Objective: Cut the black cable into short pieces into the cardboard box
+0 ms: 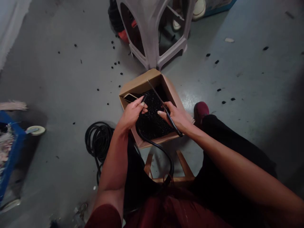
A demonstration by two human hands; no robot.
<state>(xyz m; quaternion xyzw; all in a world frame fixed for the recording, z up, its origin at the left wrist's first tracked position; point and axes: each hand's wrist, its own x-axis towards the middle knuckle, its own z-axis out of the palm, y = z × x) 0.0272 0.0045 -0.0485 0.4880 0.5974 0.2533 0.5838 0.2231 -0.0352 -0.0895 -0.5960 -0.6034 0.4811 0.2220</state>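
My left hand (135, 110) is closed with thumb and fingers pinched on the end of a black hose (161, 148), above an open cardboard box (140, 80). The hose runs from under that hand, over the box's near side and back toward my lap. In my right hand (174, 115) is a long, thin, blade-like tool (169, 117) with a dark handle; its narrow tip points away to the upper left, and its exact kind is unclear. Beneath both hands, a heap of small black pieces (153, 122) fills the box. A dark, light-rimmed flat object (130, 98) lies at the box's left corner.
Coiled black hose (98, 139) lies on the floor to the left. A grey plastic stool (152, 31) stands just beyond the box. Small black bits (218, 90) are scattered over the floor. A blue wheeled bin (14, 152) is at far left, and wooden legs (185, 163) show near my lap.
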